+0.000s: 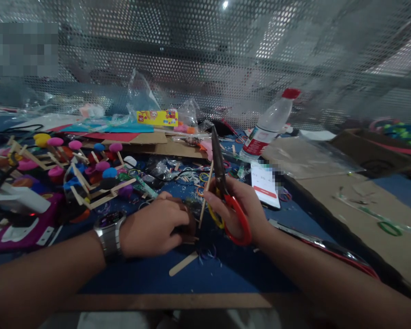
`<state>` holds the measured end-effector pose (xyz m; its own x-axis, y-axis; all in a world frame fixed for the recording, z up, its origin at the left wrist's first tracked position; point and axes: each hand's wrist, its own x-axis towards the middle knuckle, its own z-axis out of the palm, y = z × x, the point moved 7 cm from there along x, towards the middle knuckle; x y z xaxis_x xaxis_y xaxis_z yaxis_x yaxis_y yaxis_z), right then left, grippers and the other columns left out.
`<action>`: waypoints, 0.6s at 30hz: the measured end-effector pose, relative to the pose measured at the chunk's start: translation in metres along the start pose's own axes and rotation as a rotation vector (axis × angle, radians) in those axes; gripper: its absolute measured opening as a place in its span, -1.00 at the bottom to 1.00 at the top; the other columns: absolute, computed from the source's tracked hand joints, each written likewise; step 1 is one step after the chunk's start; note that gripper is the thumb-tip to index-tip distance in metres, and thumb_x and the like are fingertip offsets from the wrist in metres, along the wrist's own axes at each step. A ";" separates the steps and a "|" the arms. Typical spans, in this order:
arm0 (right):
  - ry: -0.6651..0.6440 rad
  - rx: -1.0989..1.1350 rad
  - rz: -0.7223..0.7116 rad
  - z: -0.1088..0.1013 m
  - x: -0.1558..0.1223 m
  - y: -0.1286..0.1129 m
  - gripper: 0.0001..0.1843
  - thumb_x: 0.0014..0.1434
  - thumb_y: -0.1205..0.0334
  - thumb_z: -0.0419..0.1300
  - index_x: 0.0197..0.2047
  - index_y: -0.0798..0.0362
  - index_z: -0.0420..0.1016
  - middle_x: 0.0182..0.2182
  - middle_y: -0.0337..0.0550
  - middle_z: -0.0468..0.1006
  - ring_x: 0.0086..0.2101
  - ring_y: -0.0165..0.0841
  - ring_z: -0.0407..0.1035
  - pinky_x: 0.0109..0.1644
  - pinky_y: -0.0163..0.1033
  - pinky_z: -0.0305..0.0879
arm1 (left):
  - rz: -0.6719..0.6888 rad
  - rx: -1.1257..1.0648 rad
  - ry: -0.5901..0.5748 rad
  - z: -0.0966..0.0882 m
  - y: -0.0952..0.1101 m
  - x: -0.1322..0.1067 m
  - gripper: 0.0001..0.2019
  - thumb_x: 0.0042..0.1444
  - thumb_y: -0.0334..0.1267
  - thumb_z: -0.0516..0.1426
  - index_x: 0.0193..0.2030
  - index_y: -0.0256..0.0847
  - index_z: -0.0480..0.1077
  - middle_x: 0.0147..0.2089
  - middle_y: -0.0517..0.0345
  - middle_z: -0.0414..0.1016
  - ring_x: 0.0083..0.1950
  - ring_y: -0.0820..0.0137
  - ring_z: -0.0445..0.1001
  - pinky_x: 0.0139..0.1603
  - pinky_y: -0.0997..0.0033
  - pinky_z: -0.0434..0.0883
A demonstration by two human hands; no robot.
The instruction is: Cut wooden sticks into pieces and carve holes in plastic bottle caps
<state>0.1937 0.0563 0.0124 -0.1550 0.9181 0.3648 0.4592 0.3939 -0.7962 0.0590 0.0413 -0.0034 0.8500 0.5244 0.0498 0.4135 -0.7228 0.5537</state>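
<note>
My right hand (241,208) grips a pair of scissors (219,157) with red and yellow handles, its dark blades pointing up and away. A thin wooden stick (207,194) stands at a slant by the thumb of that hand. My left hand (154,226), with a metal watch (110,233) on the wrist, rests low over the blue table (144,278). Its fingers are curled, and what they hold, if anything, is hidden. A flat craft stick (184,264) lies just in front of it, beside a few loose rubber bands (208,254).
Left are stick models with coloured balls (115,147) and a purple device (48,228). A bottle (269,125) and a phone (265,185) are at right, near a second red-handled tool (325,246). Cardboard (370,219) lies farther right. A perforated metal screen (198,50) stands behind.
</note>
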 end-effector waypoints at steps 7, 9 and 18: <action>0.003 -0.009 -0.010 -0.001 0.000 0.002 -0.88 0.18 0.21 0.22 -0.37 0.03 0.41 -0.52 -0.29 0.41 -0.53 -0.45 0.23 -0.46 -0.34 0.20 | 0.011 0.035 -0.044 0.002 0.004 0.001 -0.79 0.17 -0.51 0.14 -0.25 -0.16 0.56 -0.16 0.19 0.64 0.00 0.29 0.52 0.11 0.24 0.18; -0.007 0.011 -0.002 0.000 0.000 0.002 -0.88 0.17 0.21 0.22 -0.37 0.02 0.40 -0.53 -0.30 0.40 -0.54 -0.45 0.22 -0.47 -0.34 0.19 | 0.021 0.021 -0.053 0.002 0.006 0.000 -0.80 0.17 -0.51 0.13 -0.29 -0.16 0.55 -0.18 0.20 0.62 -0.03 0.31 0.52 0.10 0.25 0.19; -0.002 0.043 -0.005 -0.001 0.000 0.000 -0.88 0.19 0.21 0.21 -0.37 0.02 0.39 -0.53 -0.33 0.36 -0.54 -0.46 0.21 -0.48 -0.35 0.18 | -0.030 0.022 0.016 -0.004 0.006 0.001 -0.85 0.16 -0.51 0.10 -0.25 -0.23 0.46 -0.17 0.11 0.55 -0.06 0.28 0.45 0.08 0.25 0.24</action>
<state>0.1942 0.0562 0.0128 -0.1591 0.9163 0.3674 0.4208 0.3996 -0.8144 0.0608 0.0397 0.0034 0.8318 0.5531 0.0470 0.4458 -0.7161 0.5370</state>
